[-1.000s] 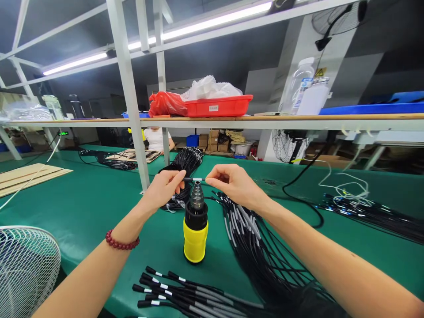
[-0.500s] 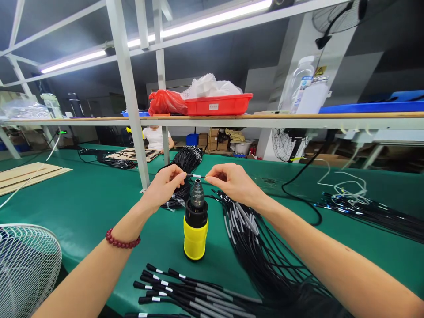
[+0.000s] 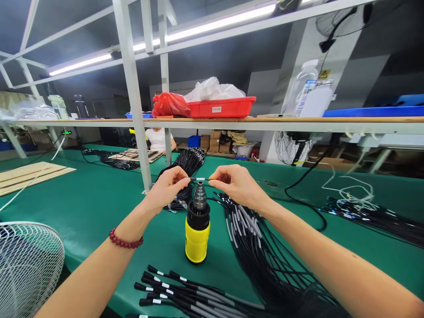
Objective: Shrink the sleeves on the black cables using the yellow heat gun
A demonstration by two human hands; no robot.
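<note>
Worktable topped with smooth green sheeting (image 3: 99,194) spreads beneath a long bundle of black cables with grey sleeves (image 3: 251,249), fanned out to the right of an upright, yellow-and-black hot-air tool with a stepped metal nozzle (image 3: 197,240). Behind the tool, a worker's bare right hand (image 3: 236,185) and left hand (image 3: 167,187), a dark red beaded bracelet (image 3: 124,240) at the left wrist, pinch opposite ends of a slim black cable with a white band (image 3: 200,179). Drawn level between closed fingertips, the cable appears just above the nozzle's mouth; contact cannot be told.
</note>
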